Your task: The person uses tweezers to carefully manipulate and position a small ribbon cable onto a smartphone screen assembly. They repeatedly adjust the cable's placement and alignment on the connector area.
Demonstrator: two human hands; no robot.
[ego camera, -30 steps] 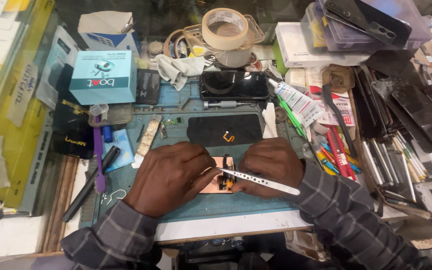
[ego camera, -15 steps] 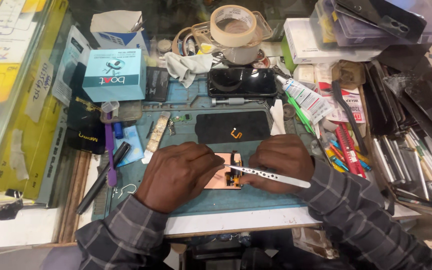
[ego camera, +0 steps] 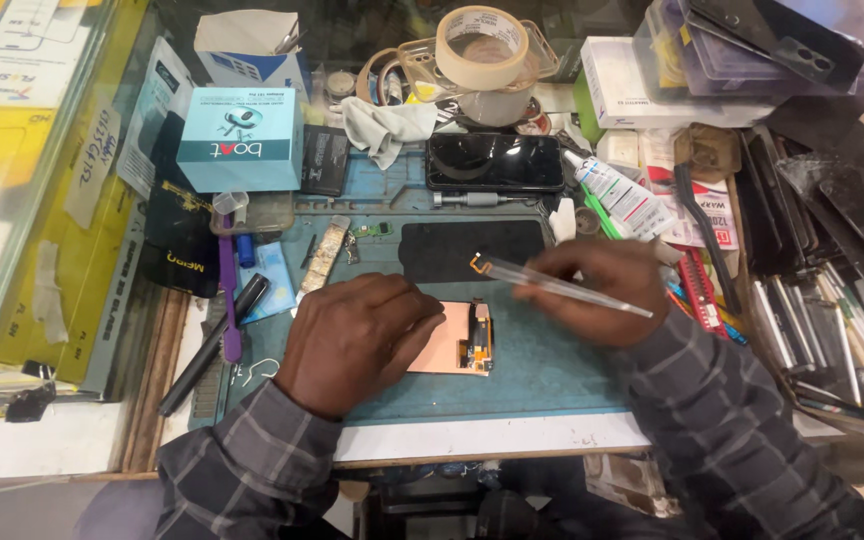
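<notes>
My left hand lies flat on the blue work mat and presses down the left part of a copper-backed phone screen panel, whose right edge shows small connectors. My right hand is lifted up and to the right of the panel and grips a clear plastic pry stick. The stick's tip points left toward an orange flex piece on a black phone part lying above the panel.
A black phone lies at the mat's top. A light blue box, tape roll, grey cloth, glue tube, purple brush and black pen surround the mat. Tools and black panels crowd the right side.
My right hand has lifted off the copper-backed panel and moved up and right with the pry stick. The panel's right edge is now uncovered. My left hand stays on it.
</notes>
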